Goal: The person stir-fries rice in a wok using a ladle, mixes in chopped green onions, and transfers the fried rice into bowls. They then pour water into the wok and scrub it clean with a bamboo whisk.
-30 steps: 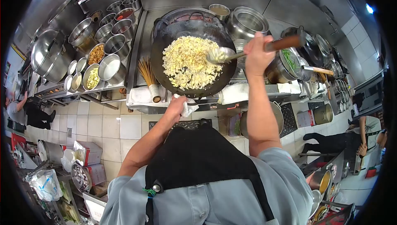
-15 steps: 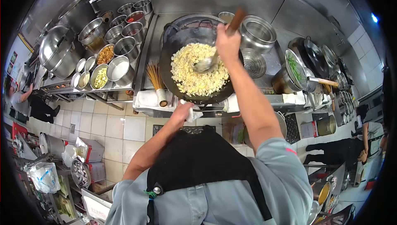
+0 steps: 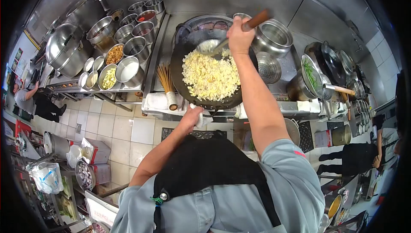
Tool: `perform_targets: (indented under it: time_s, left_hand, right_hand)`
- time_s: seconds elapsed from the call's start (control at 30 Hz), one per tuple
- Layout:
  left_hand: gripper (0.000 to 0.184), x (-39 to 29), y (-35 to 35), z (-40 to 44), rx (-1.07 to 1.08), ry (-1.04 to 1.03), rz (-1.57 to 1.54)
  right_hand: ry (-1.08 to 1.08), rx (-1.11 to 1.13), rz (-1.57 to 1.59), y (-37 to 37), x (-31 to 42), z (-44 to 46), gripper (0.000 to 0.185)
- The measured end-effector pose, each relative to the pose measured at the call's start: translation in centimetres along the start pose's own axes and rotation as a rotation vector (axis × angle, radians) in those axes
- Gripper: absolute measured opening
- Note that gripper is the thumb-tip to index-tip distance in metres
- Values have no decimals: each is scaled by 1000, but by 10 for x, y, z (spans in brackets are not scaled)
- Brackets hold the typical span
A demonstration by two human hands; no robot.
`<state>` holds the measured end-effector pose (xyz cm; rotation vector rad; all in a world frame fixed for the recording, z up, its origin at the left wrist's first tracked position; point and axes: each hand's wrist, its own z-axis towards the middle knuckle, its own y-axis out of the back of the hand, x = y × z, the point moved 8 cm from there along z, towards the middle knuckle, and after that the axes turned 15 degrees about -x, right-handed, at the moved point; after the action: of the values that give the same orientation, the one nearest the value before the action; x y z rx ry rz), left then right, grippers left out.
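Note:
A dark wok [image 3: 182, 83] holds a heap of yellow and white fried rice [image 3: 210, 77]. My right hand [image 3: 240, 37] is closed on the wooden-handled ladle [image 3: 209, 47], whose bowl rests at the far left edge of the rice. At the wok's near rim, my left hand [image 3: 192, 117] grips a white cloth [image 3: 204, 121] against the rim. A bamboo brush [image 3: 166, 81] stands left of the wok, and a perforated strainer [image 3: 268, 68] lies to its right.
Metal containers of ingredients [image 3: 114, 54] stand at the left, near a large lidded pot [image 3: 64, 47]. A steel pot [image 3: 274, 36] sits behind the strainer. Green vegetables [image 3: 309, 72] lie in a sieve at the right. Two other people [image 3: 28, 96] [image 3: 359, 158] stand farther off.
The ladle has gone from the rice's right side through its middle to the far left edge. My left hand stays at the near rim with the cloth. The whole view has shifted.

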<state>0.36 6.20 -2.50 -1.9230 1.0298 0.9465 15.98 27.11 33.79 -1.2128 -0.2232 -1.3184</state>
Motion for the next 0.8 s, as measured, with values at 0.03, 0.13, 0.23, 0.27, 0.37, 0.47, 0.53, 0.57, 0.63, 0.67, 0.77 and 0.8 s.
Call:
perform_targets:
  time_s: [0.03, 0.13, 0.23, 0.27, 0.37, 0.47, 0.53, 0.57, 0.63, 0.67, 0.77, 0.8]
  left_hand:
    - [60, -6, -2, -7, 26, 8, 9]
    - [61, -26, -9, -15, 5, -6, 26]
    - [50, -16, -3, -16, -123, -7, 69]
    - [50, -18, -3, -12, -111, -69, 112]
    - [50, -12, 2, -11, -102, -146, 199]
    - [45, -24, -5, -19, -115, -92, 126]
    - [41, -11, -8, -5, -36, -89, 38]
    - [38, -14, -10, -8, -53, -86, 48]
    - [33, -26, -13, -22, -87, -70, 71]
    - [33, -19, -9, -9, -84, -78, 79]
    - [32, 8, 4, 14, -77, -103, 64]
    - [32, 12, 6, 16, -75, -113, 52]
  right_hand:
    - [14, 39, -8, -1, -14, -8, 29]
    - [-4, 104, -259, -17, -22, -2, 29]
    - [57, 141, -164, -26, 14, -31, 34]
    - [66, 156, -108, -26, 22, -43, 35]
    - [92, 218, -122, -9, -31, -65, 35]
    - [1, 273, -310, -38, 28, -74, 26]
    - [5, 320, -265, -37, 60, -104, 25]
    - [55, 366, -167, -32, 73, -125, 27]
    - [185, 470, -131, -11, 81, -158, 30]
    - [269, 530, -189, 9, 66, -169, 30]
    - [120, 326, -152, 47, -5, -102, 25]
    - [-119, 148, -156, 49, 11, -81, 26]
